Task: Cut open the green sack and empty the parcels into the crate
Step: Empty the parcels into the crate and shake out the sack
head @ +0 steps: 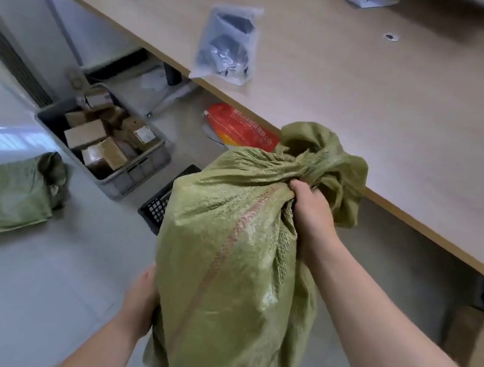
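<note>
Second sack (1,196): lies on the floor at far left, well apart from the hands.
Crate (142,164): grey, on the floor by the table leg, already holding brown parcels (107,143).
Left hand (140,303): pressed against the lower side of the green sack — whether the fingers curl around it, I cannot tell.
Green sack (231,261): held upright, full, neck tied shut, beside the table (373,109) edge.
Right hand (311,216): closed tight on the gathered neck below the knot.
Risk: the smooth woven fabric could slip from a one-sided hold, likely dropping the load short of the crate.
Obstacles: a black basket (158,205) and a red bag (240,127) sit between sack and crate; no cutter in view.
</note>
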Demonstrator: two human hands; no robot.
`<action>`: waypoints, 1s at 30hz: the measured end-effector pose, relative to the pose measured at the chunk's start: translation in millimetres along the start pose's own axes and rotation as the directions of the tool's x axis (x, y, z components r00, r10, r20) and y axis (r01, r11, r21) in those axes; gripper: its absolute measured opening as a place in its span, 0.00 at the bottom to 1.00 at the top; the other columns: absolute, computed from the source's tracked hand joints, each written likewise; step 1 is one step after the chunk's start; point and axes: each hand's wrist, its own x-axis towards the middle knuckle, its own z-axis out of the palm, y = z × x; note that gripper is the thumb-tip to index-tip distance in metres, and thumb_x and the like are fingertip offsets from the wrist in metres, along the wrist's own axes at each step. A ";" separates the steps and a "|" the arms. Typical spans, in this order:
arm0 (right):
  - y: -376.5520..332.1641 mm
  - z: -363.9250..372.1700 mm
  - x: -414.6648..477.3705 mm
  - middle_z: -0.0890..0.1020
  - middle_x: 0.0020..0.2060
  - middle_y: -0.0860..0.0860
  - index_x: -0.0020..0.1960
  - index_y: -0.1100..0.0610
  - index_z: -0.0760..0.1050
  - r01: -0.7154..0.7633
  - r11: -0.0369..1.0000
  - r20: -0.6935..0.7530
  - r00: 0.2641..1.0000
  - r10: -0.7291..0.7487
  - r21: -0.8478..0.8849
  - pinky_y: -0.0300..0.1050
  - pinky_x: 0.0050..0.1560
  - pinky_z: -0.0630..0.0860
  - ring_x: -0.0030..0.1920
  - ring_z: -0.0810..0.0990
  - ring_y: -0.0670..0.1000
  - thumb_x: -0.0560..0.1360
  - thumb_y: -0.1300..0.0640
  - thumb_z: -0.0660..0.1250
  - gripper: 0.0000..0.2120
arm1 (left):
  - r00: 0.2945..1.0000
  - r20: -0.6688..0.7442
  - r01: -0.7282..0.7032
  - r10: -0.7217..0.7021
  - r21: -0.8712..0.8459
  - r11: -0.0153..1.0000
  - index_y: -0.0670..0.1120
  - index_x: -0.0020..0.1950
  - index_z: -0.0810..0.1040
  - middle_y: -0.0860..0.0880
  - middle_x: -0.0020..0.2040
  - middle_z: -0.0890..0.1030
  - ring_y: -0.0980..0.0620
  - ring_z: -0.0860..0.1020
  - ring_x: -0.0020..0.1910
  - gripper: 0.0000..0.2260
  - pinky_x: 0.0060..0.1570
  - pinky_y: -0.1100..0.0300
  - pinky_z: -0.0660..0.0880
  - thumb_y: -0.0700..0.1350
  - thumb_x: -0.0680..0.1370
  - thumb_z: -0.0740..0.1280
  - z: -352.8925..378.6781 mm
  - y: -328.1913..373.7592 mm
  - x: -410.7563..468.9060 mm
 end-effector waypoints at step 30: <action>258.4 190.6 314.4 0.81 0.59 0.57 0.64 0.58 0.77 -0.497 0.867 0.161 0.853 0.497 -0.043 0.57 0.65 0.75 0.59 0.79 0.59 0.76 0.42 0.65 0.24 | 0.902 -0.334 0.297 -0.275 0.016 0.955 0.47 0.55 0.78 0.42 0.55 0.82 0.39 0.80 0.54 0.17 0.60 0.41 0.77 0.58 0.79 0.59 -88.1 74.7 212.0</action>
